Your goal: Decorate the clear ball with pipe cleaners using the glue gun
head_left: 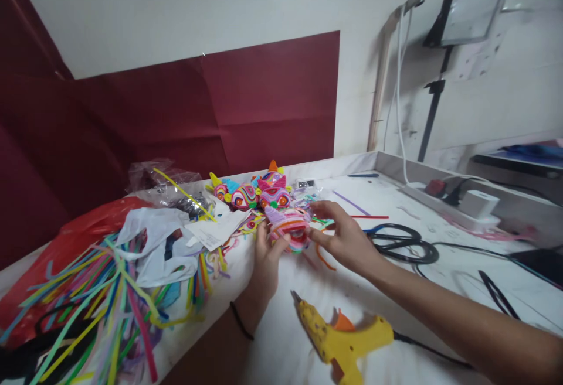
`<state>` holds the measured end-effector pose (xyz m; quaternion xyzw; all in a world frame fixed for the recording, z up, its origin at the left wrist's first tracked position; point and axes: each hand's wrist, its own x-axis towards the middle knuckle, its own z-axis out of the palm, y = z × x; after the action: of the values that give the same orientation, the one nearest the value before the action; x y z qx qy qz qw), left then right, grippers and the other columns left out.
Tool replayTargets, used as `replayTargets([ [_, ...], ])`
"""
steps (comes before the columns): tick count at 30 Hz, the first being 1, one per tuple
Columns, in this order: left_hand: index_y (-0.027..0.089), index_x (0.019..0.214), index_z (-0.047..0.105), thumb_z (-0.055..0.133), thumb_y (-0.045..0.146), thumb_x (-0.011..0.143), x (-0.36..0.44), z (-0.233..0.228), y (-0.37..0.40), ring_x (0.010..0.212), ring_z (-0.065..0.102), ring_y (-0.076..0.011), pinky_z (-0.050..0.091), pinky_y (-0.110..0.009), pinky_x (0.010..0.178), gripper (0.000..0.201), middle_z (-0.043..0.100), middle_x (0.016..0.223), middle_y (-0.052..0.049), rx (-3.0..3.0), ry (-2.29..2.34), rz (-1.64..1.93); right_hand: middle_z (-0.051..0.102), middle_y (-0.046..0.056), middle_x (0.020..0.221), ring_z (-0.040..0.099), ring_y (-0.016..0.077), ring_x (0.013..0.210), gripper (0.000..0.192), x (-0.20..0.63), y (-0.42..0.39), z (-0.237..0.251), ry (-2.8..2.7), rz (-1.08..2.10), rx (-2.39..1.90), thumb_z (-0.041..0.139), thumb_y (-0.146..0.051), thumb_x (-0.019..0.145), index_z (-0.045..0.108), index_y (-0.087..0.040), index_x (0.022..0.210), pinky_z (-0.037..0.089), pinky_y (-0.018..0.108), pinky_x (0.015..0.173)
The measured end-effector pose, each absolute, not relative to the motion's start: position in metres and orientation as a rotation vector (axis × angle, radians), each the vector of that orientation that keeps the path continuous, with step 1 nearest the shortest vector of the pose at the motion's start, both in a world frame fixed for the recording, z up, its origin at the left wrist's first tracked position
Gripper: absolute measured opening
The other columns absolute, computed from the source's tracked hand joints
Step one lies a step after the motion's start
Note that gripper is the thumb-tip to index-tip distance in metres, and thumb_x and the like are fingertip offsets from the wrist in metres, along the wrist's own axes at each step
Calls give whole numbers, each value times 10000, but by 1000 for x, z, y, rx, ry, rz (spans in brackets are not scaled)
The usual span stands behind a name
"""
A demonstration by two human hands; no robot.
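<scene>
A small pink animal head made of fuzzy pipe cleaners [288,221], with an open red-edged mouth, is between my hands just above the table. My left hand [265,256] grips its left side and underside, thumb at the mouth. On the right side, my right hand [341,235] has its thumb and fingers bent against the edge of the head; what lies between these fingertips is too small to make out. An orange pipe cleaner [325,258] curls below the right hand. Several finished-looking colourful heads [272,188] stand just behind. Nearer me lies a yellow glue gun [341,341], its nozzle pointing up-left.
Loose pipe cleaners [118,297], a white plastic bag [156,241] and a red bag [88,235] crowd the left. Black-handled scissors [407,244] lie to the right. A power strip [461,206] with cables runs along the right edge; the glue gun's cord passes under my right forearm.
</scene>
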<state>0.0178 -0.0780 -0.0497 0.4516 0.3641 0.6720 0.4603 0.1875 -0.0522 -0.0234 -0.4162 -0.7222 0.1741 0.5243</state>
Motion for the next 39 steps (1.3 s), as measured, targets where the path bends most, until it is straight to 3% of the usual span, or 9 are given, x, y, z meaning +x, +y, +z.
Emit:
replayTargets([
  [3, 222, 1245, 546, 715, 249, 765, 18, -51, -79, 1130, 647, -237, 486, -344, 992, 509, 670, 1240, -81, 1121, 897, 1656, 678, 150, 1145, 692, 309, 1003, 505, 181, -52, -38, -1626, 580, -1080, 715, -346, 730, 556, -196, 1185, 563, 447, 750],
  [8, 218, 1216, 559, 703, 291, 746, 20, -50, -77, 1098, 666, -244, 516, -340, 941, 497, 681, 1191, -84, 1066, 901, 1663, 671, 113, 1031, 695, 300, 910, 762, 170, -47, -61, -1427, 810, -1094, 783, -412, 660, 452, -198, 1312, 566, 426, 678],
  [13, 230, 1242, 540, 691, 293, 717, 23, -49, -77, 1140, 652, -268, 539, -356, 913, 550, 669, 1211, -90, 1025, 914, 1651, 673, 56, 965, 687, 247, 782, 824, 155, -48, -64, -1345, 961, -1046, 787, -421, 662, 407, -201, 1359, 533, 377, 656],
  [17, 232, 1259, 529, 665, 269, 740, 23, -52, -76, 1130, 655, -261, 548, -332, 860, 538, 661, 1233, -98, 1003, 908, 1683, 678, 33, 942, 669, 247, 826, 930, 145, -55, -48, -1282, 1049, -1213, 786, -397, 612, 370, -166, 1411, 513, 358, 708],
  [22, 244, 1265, 517, 653, 257, 759, 21, -56, -73, 1106, 658, -272, 556, -366, 868, 524, 649, 1245, -99, 1016, 870, 1679, 680, 39, 894, 653, 264, 830, 954, 141, -60, -38, -1247, 1080, -1213, 735, -371, 580, 365, -105, 1417, 490, 374, 743],
  [30, 260, 1234, 535, 694, 357, 775, 20, -57, -72, 1067, 666, -269, 565, -370, 865, 495, 646, 1190, -91, 960, 873, 1681, 666, 16, 849, 642, 254, 814, 919, 139, -62, -38, -1219, 1071, -1172, 698, -383, 566, 386, -121, 1390, 486, 375, 755],
  [39, 249, 1208, 562, 670, 323, 796, 20, -61, -70, 1010, 689, -272, 564, -382, 851, 432, 668, 1149, -97, 993, 869, 1692, 663, 15, 845, 638, 247, 772, 808, 139, -64, -40, -1235, 1038, -1169, 706, -388, 578, 450, -159, 1309, 488, 359, 703],
])
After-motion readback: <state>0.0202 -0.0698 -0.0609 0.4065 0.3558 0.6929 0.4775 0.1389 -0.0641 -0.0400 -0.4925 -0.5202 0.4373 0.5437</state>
